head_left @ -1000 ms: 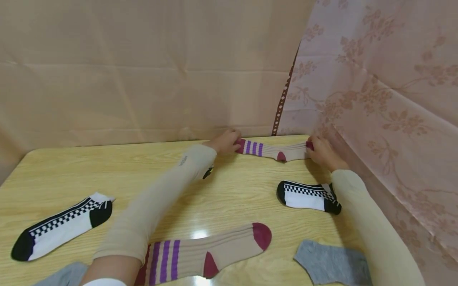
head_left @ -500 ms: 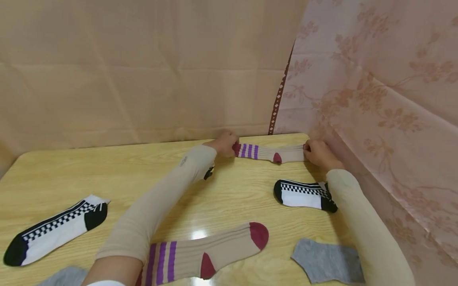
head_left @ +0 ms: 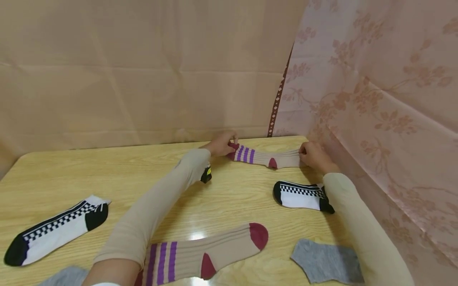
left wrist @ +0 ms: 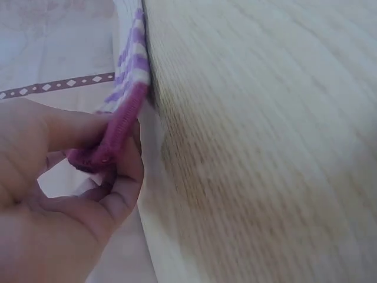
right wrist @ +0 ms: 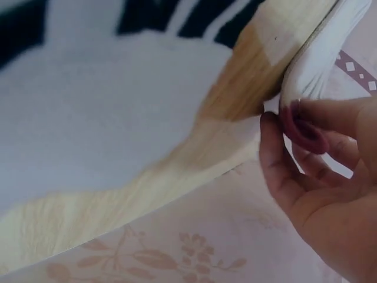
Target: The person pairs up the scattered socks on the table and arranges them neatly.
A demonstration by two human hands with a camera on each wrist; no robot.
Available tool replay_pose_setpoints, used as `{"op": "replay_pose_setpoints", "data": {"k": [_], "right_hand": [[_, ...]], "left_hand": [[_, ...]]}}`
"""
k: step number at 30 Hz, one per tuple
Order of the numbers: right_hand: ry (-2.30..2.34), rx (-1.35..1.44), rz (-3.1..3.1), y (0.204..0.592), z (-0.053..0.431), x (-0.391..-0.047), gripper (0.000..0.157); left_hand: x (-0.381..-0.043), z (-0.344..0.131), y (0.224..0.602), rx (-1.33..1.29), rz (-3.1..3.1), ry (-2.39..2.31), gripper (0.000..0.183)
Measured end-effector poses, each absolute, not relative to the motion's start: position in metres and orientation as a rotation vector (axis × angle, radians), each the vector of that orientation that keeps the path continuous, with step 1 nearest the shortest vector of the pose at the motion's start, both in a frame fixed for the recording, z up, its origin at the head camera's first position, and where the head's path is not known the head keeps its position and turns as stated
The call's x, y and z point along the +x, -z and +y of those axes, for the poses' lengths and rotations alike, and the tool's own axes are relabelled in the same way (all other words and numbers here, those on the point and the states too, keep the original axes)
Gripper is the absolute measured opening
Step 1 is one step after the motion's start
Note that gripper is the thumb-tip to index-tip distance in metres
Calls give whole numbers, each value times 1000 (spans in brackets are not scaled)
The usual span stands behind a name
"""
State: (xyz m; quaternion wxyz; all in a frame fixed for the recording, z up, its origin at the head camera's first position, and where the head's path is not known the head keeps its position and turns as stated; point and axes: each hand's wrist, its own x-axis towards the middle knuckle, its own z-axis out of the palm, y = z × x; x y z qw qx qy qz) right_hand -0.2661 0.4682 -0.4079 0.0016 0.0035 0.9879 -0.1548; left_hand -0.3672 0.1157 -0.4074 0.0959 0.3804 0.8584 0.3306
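Note:
A beige ribbed sock (head_left: 262, 157) with purple stripes and a maroon heel stretches between both hands near the table's far edge. My left hand (head_left: 222, 145) pinches its maroon cuff (left wrist: 121, 127) at the striped end, thumb on one side and fingers on the other. At the other end my right hand (head_left: 316, 155) pinches the maroon toe (right wrist: 303, 132), which curls over between thumb and fingers in the right wrist view. Below the right hand lies a white sock (head_left: 300, 195) with black toe and checkered band, partly behind the right sleeve.
A second beige striped sock (head_left: 222, 254) lies at the front middle, its cuff behind the left sleeve. A checkered sock (head_left: 59, 230) is at left. Grey socks lie at front right (head_left: 325, 260) and front left (head_left: 66, 277). Curtains (head_left: 386, 99) rise behind and right of the table.
Both hands have moved slightly left and nearer with the striped sock held between them. The head view has shifted a little; the socks on the table keep their places.

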Motion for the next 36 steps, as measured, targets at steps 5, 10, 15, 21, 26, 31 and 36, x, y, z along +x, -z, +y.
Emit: {"op": "replay_pose_setpoints", "data": {"k": [5,10,15,21,26,31,36], "right_hand": [[581,-1,3146,401,467,-266,24],[620,-68,3197,389,470,-265,27],[655,-128,3208,387,470,-263,25],[687,-191,3269,386,467,-265,24],[714,-232,3298,386,461,-270,22],[725,-250,3295,387,457,-273,20],[762,-367,3348,385,454,-276,17]], "left_hand": [[-362,108,404,1177,2509,-1023,16],[-361,96,398,1171,2450,-1036,14],[-361,83,394,1176,2522,-958,15],[-364,72,387,1227,2653,-865,15],[-364,62,384,1228,2700,-819,13],[-362,53,381,1220,2712,-823,12],[-361,44,380,1215,2710,-842,14]]}}
